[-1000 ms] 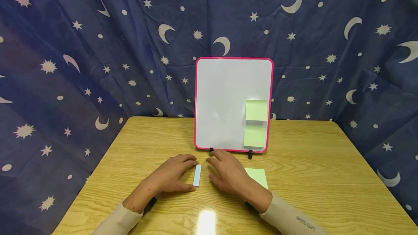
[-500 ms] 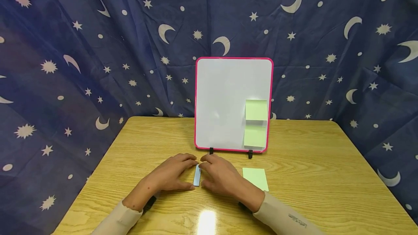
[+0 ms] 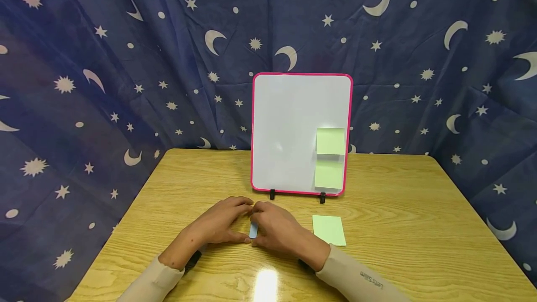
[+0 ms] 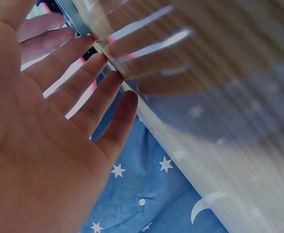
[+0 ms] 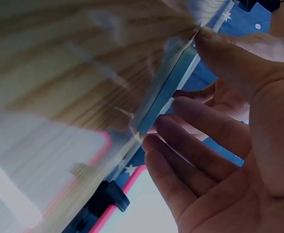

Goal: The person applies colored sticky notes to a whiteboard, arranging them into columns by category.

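Note:
A narrow light-blue pad of sticky notes (image 3: 253, 230) lies on the wooden table, between both hands. At its left side my left hand (image 3: 222, 222) has its fingertips on the tabletop; its fingers (image 4: 110, 114) look extended in the left wrist view. From the right, my right hand (image 3: 277, 228) arches over the pad and hides its far part in the head view. In the right wrist view its thumb stands by one end of the blue pad (image 5: 168, 85) and its fingers (image 5: 200, 116) reach along the side to the other end.
Behind the hands a whiteboard (image 3: 289, 120) with a pink frame stands on black feet (image 3: 322, 198). Two pale green sticky notes (image 3: 330, 141) are on its lower right. A pale green sticky-note pad (image 3: 329, 230) lies on the table right of my right hand. A starry curtain hangs behind.
My right hand has moved left to the blue pad, covering part of it and uncovering the green pad. My left hand has stayed nearly still.

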